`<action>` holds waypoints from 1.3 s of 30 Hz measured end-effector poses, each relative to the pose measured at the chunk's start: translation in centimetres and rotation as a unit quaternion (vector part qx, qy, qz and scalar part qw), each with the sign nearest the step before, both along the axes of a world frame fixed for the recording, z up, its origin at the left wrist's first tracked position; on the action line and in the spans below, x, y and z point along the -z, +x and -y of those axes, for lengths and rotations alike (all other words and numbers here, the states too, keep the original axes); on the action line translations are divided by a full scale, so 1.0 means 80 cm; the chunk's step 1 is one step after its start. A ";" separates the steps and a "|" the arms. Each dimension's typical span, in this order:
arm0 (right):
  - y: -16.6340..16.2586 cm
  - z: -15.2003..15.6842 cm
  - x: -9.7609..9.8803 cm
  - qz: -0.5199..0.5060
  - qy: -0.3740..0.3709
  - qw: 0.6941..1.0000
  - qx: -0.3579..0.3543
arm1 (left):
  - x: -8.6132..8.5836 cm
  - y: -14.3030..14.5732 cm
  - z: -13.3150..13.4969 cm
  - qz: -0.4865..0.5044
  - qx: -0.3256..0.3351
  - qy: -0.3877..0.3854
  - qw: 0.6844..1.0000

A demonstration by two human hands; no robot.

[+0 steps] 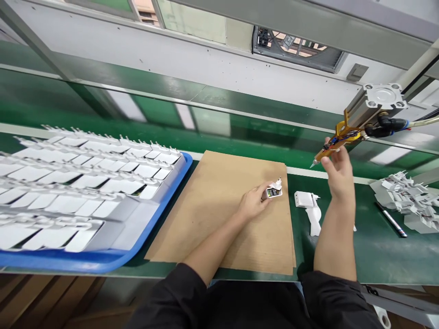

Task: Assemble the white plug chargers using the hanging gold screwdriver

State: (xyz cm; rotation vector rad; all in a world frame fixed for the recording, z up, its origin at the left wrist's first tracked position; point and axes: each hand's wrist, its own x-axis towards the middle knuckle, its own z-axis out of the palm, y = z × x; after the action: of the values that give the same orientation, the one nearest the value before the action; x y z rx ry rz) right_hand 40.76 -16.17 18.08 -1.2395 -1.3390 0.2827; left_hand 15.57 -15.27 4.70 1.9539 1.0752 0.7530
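My left hand [253, 201] rests on a brown cardboard sheet [219, 205] and pinches a small white charger part [274, 191] with its open side up. My right hand [338, 171] is raised above the green bench and grips a yellow pen-like tool [331, 147] whose tip points down and left. The tool hangs from a metal cylinder unit [375, 105] with hoses. Between my two forearms, a white charger housing [304, 199] and another white piece [314, 219] lie on the bench.
A blue tray [164, 201] at the left is packed with several rows of white chargers. A heap of white parts [409, 196] sits at the far right, with a dark pen [393, 220] beside it. A green conveyor belt [103, 109] runs behind.
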 end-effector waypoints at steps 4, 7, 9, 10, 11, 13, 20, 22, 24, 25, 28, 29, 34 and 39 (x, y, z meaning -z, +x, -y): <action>-0.039 -0.006 -0.002 0.003 0.020 0.999 -0.041 | -0.002 -0.004 -0.002 -0.008 -0.021 -0.003 1.000; -0.064 0.009 -0.007 0.011 0.053 0.997 -0.052 | -0.002 -0.004 -0.004 0.000 -0.019 0.016 1.000; -0.082 0.021 -0.011 0.020 0.062 0.996 -0.058 | -0.003 -0.003 -0.005 -0.003 -0.026 0.025 0.999; -0.092 0.028 -0.014 0.022 0.068 0.996 -0.059 | -0.003 -0.003 -0.005 -0.006 -0.029 0.027 0.999; -0.102 0.034 -0.016 0.026 0.073 0.995 -0.063 | -0.004 -0.003 -0.004 -0.007 -0.030 0.029 0.999; -0.119 0.045 -0.021 0.032 0.089 0.993 -0.078 | -0.005 -0.003 -0.003 -0.007 -0.028 0.033 0.999; -0.144 0.060 -0.024 0.009 0.116 0.984 -0.137 | -0.013 -0.002 0.006 -0.012 -0.023 0.081 0.996; -0.145 0.060 -0.023 0.006 0.119 0.982 -0.145 | -0.016 -0.002 0.009 -0.010 -0.025 0.091 0.995; -0.145 0.060 -0.023 0.011 0.122 0.982 -0.143 | -0.019 -0.002 0.012 -0.004 -0.022 0.101 0.995; -0.145 0.059 -0.022 0.013 0.124 0.982 -0.139 | -0.021 -0.002 0.013 -0.002 -0.020 0.106 0.994; -0.145 0.059 -0.022 0.013 0.130 0.981 -0.143 | -0.025 -0.003 0.016 -0.006 -0.012 0.130 0.991; -0.145 0.059 -0.021 0.010 0.132 0.980 -0.147 | -0.026 -0.004 0.018 -0.008 -0.011 0.139 0.990; -0.144 0.057 -0.019 -0.014 0.128 0.978 -0.162 | -0.030 -0.005 0.023 0.007 -0.002 0.181 0.983; -0.144 0.055 -0.018 -0.038 0.138 0.974 -0.178 | -0.030 -0.005 0.024 0.035 -0.009 0.231 0.972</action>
State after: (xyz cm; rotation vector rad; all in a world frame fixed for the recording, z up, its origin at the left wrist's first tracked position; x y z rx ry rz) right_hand 29.26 -20.55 19.54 -0.7470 -1.4757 0.3771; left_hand 15.16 -17.22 7.10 2.2816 0.9344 1.1553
